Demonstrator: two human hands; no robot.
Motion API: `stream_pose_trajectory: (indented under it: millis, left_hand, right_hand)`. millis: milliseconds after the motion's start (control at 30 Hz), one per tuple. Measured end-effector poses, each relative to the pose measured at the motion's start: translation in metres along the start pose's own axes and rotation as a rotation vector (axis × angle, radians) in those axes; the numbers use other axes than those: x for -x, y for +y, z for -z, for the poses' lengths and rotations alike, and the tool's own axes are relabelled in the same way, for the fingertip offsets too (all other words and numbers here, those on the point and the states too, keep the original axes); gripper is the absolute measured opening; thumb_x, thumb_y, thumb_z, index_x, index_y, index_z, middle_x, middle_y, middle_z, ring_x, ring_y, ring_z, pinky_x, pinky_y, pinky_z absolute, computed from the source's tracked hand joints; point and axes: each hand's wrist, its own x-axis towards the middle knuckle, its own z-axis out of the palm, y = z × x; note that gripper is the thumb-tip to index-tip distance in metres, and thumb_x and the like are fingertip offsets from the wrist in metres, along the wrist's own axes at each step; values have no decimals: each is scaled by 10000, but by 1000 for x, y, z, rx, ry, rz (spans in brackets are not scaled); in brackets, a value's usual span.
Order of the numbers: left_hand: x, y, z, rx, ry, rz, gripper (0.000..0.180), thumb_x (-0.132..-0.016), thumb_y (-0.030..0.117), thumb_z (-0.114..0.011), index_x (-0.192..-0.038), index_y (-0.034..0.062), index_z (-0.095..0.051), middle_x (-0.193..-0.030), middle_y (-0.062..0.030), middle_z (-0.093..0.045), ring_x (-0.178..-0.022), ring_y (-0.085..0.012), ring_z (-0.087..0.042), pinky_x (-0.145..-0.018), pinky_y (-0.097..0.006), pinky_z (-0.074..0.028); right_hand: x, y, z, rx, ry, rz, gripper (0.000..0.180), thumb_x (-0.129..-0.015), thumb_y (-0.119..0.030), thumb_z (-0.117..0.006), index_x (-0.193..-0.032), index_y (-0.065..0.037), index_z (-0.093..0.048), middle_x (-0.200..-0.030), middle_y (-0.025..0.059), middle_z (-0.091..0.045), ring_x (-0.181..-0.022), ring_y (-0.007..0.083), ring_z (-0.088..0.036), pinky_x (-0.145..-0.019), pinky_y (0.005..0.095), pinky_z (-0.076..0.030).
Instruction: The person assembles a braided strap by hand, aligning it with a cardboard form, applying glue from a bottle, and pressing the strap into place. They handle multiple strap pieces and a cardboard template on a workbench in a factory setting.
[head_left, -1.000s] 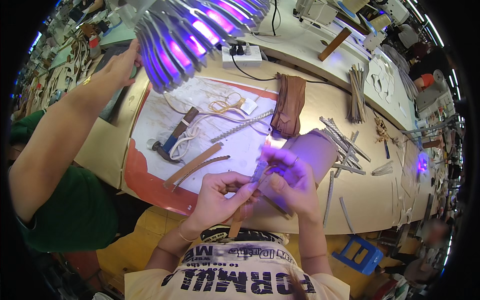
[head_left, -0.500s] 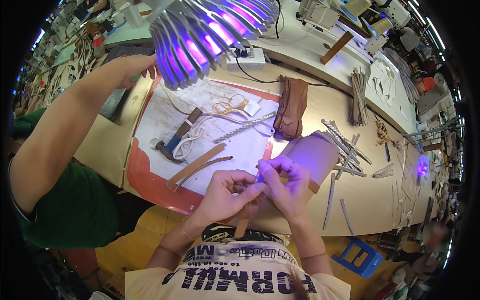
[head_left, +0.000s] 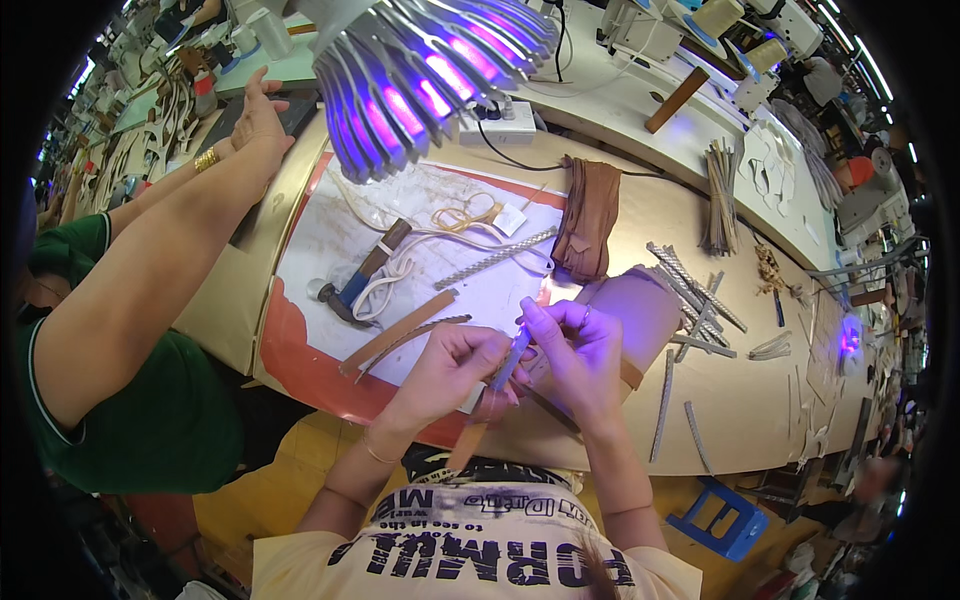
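The left hand [head_left: 447, 370] and right hand [head_left: 582, 358] pinched a narrow greyish strip [head_left: 511, 362] between them, above the near side of the table [head_left: 745, 420]. A brown strip [head_left: 466, 442] hung below. Dark lettering [head_left: 455, 559] (bold, in several sizes) crossed the cream shirt [head_left: 310, 560].

Tan surface [head_left: 745, 405] is carrying a red-edged white sheet [head_left: 325, 245]. On the sheet, a hammer [head_left: 368, 272] is lying beside a cream cord [head_left: 397, 268]; a light braided strip [head_left: 495, 258] is lying farther right, a flat brown strip [head_left: 400, 330] nearer the front. At its right edge, a brown bundle [head_left: 588, 225] is lying near a tan roll [head_left: 645, 310]. Farther right, grey braided strips [head_left: 690, 290] are lying piled; a white power strip [head_left: 508, 124] is sitting at the back.
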Motion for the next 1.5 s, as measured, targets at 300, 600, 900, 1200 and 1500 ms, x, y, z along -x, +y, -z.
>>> stream_pose_trajectory:
  millis: [300,600,900,1200,1500]
  left_hand:
    - [-1,1,5,-27,-4,-62,250,-974,162,-573,-1022,-60,-677,-808,-94,-689,-661,-126,-659,-621,-253,-545]
    - [3,-3,-10,-189,172,-102,187,-957,78,-575,-1012,-62,-686,-778,-50,-678,-670,-51,-606,-602,-207,-511]
    - [12,-12,9,-36,-25,-57,251,-993,177,-544,-1134,-22,-606,-826,-9,-631,-710,-45,-577,-659,-216,-508]
    - [28,-34,26,-32,-171,-11,483,-970,171,-585,-1393,4,-424,-1029,-49,-621,-909,-106,-583,-822,-275,-491]
    - [32,-53,34,-67,-137,-15,584,-967,219,-594,-1446,-11,-352,-1125,-78,-598,-974,-114,-565,-855,-277,-488]
  right_hand:
    - [-2,-17,9,-66,-109,-58,218,-898,-206,-696,-881,10,-711,-839,37,-679,-778,65,-576,-696,238,-464]
    - [5,6,-2,324,40,335,107,-863,-70,-685,-840,31,-659,-777,58,-599,-694,120,-553,-638,263,-441]
    - [7,-4,-3,231,-29,224,103,-864,-48,-676,-810,40,-679,-738,69,-604,-669,124,-558,-627,255,-440]
    - [-13,-8,21,541,-212,251,168,-849,-140,-713,-817,23,-688,-744,117,-636,-670,198,-598,-620,325,-457]
    - [-47,-3,40,1071,-561,373,281,-831,-304,-702,-920,-37,-689,-870,133,-649,-866,284,-610,-750,401,-475]
